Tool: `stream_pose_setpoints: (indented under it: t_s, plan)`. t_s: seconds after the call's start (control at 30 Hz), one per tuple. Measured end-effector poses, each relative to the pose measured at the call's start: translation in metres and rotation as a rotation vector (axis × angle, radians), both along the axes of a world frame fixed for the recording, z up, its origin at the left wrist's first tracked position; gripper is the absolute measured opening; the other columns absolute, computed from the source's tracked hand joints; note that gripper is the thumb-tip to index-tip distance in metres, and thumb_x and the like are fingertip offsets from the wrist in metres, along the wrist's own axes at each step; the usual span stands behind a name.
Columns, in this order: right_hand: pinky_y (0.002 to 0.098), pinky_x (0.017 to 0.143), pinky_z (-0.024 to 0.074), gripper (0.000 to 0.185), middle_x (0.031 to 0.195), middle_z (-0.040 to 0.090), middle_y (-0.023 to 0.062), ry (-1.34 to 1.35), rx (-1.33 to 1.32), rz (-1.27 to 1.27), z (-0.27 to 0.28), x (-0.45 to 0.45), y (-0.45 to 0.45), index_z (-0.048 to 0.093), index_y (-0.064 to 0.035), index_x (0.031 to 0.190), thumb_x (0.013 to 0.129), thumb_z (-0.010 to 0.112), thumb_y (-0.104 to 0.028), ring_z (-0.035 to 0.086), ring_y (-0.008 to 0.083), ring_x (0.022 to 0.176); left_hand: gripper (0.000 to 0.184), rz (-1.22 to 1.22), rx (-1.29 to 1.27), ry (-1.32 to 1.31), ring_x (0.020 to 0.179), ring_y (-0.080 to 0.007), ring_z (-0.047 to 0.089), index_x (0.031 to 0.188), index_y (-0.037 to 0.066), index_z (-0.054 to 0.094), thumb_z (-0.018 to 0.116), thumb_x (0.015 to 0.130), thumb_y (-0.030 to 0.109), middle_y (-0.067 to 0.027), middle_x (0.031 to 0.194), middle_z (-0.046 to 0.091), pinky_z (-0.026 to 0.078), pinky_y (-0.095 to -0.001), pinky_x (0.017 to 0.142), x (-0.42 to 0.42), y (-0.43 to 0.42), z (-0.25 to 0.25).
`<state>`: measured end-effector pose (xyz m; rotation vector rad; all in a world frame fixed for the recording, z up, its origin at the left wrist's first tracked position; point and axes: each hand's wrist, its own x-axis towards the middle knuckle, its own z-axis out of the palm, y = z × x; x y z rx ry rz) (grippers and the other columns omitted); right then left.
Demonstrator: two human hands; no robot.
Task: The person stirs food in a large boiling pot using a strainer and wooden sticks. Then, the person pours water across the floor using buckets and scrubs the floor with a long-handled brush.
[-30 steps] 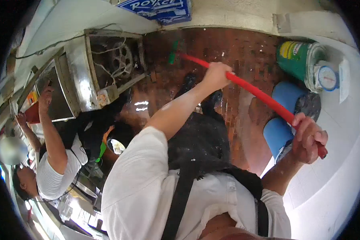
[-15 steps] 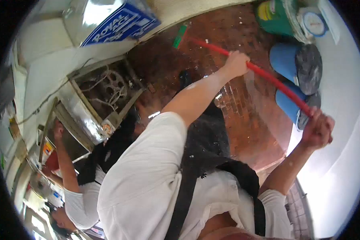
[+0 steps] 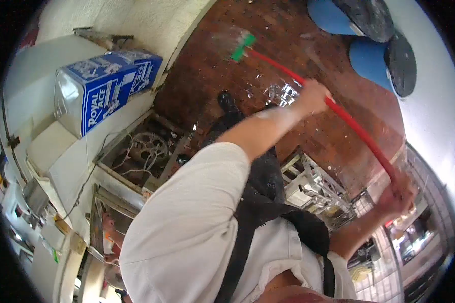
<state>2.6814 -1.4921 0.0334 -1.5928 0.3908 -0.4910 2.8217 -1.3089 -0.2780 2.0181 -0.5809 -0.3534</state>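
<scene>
A long-handled deck brush (image 3: 359,129) with a red pole runs diagonally across the view. Its green head (image 3: 243,47) rests on the wet brown tile floor (image 3: 207,70), blurred by motion, with a light splash or foam beside it. My left hand (image 3: 316,96) is wrapped round the middle of the pole, with that arm stretched across my body. Near the pole's upper end, my right hand (image 3: 397,194) is closed on it, also somewhat blurred. My dark boot (image 3: 227,101) stands on the floor below my left arm.
Blue-and-silver "Royal Ace" tins (image 3: 101,93) stand on a ledge at left, above a frame with a pulley wheel (image 3: 149,146). Blue bins (image 3: 371,63) with black lids line the right wall. A metal rack (image 3: 316,189) stands close by my legs.
My view has turned, bringing the tins and a metal rack further into sight. The brush head has moved on the floor; both hands keep hold of the pole. The green bucket has left view.
</scene>
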Motion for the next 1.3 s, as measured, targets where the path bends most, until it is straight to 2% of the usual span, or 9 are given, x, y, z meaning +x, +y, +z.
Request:
stream_pose_setpoints:
  t_s: [0.13,0.3,0.53,0.8,0.9,1.0,1.07,1.2,1.3]
  plan:
    - [0.0455,0.081,0.0498,0.004,0.080,0.056,0.0131,-0.034,-0.018,0.051,0.084,-0.072,-0.026,0.058,-0.0049,0.087,0.084,0.057,-0.008,0.057,0.0276,0.078,0.026,-0.607,-0.133,0.307,0.090,-0.0380,0.065,0.091,0.014,0.075,0.074,0.077,0.035,-0.0135,0.087,0.070,0.046,-0.0495,0.085,-0.088,-0.131,0.036]
    - [0.0380,0.065,0.0350,0.014,0.054,0.031,-0.0028,-0.330,-0.088,-0.128,0.119,-0.144,-0.031,0.049,-0.0098,0.065,0.077,0.053,-0.015,0.036,0.0131,0.059,0.025,-0.496,-0.149,0.122,0.084,-0.0374,0.064,0.085,0.013,0.072,0.077,0.070,0.032,-0.0130,0.078,0.067,0.046,-0.0508,0.081,-0.097,-0.057,0.123]
    - [0.0338,0.089,0.0456,0.036,0.089,0.060,0.0058,0.121,0.725,0.020,-0.094,-0.056,0.136,0.064,0.0014,0.118,0.085,0.060,-0.012,0.060,0.0223,0.091,0.033,-0.095,0.564,-0.045,0.072,-0.0377,0.062,0.064,0.007,0.066,0.073,0.081,0.035,-0.0163,0.065,0.057,0.047,-0.0487,0.069,-0.108,0.226,-0.072]
    - [0.0379,0.068,0.0356,0.013,0.064,0.034,0.0021,-0.077,-0.125,-0.447,0.059,-0.219,-0.079,0.044,-0.0087,0.072,0.078,0.055,-0.013,0.040,0.0191,0.065,0.024,-0.345,0.015,0.265,0.092,-0.0393,0.061,0.075,0.010,0.071,0.069,0.081,0.034,-0.0154,0.083,0.067,0.046,-0.0521,0.080,-0.246,-0.158,0.025]
    - [0.0386,0.061,0.0317,0.023,0.057,0.026,0.0001,-0.730,0.642,-0.339,0.090,-0.249,-0.061,0.037,-0.0126,0.062,0.077,0.054,-0.014,0.034,0.0172,0.056,0.026,-0.629,-0.228,0.329,0.090,-0.0406,0.061,0.075,0.007,0.068,0.073,0.078,0.033,-0.0185,0.082,0.066,0.045,-0.0522,0.081,-0.245,-0.206,0.015]
    - [0.0354,0.053,0.0340,0.020,0.055,0.039,0.0008,-0.347,-0.144,-0.409,0.109,-0.249,-0.059,0.047,-0.0155,0.065,0.080,0.056,-0.024,0.038,0.0128,0.051,0.022,-0.642,-0.244,0.112,0.085,-0.0371,0.061,0.074,0.008,0.066,0.078,0.070,0.027,-0.0173,0.075,0.063,0.046,-0.0505,0.079,-0.211,-0.133,0.077]
    - [0.0354,0.056,0.0355,0.017,0.058,0.042,0.0014,-0.109,-0.016,-0.270,0.034,-0.220,-0.024,0.049,-0.0146,0.068,0.081,0.057,-0.023,0.041,0.0133,0.054,0.021,-0.519,0.058,0.102,0.078,-0.0334,0.061,0.072,0.009,0.066,0.076,0.071,0.028,-0.0113,0.073,0.061,0.048,-0.0463,0.072,-0.148,-0.028,0.090]
    - [0.0353,0.062,0.0384,0.013,0.065,0.048,0.0028,0.091,0.429,-0.034,-0.126,-0.102,0.068,0.053,-0.0129,0.074,0.083,0.058,-0.020,0.045,0.0144,0.061,0.036,-0.314,0.515,-0.068,0.072,-0.0358,0.061,0.062,0.004,0.060,0.074,0.081,0.031,-0.0158,0.070,0.058,0.048,-0.0464,0.068,-0.069,0.166,-0.077]
    - [0.0353,0.067,0.0406,0.010,0.070,0.052,0.0038,0.217,0.325,-0.220,-0.110,-0.139,-0.009,0.056,-0.0117,0.078,0.085,0.058,-0.018,0.049,0.0153,0.066,0.025,-0.281,0.481,0.226,0.078,-0.0333,0.063,0.071,0.008,0.069,0.074,0.081,0.030,-0.0148,0.073,0.061,0.048,-0.0468,0.072,-0.112,0.018,-0.038]
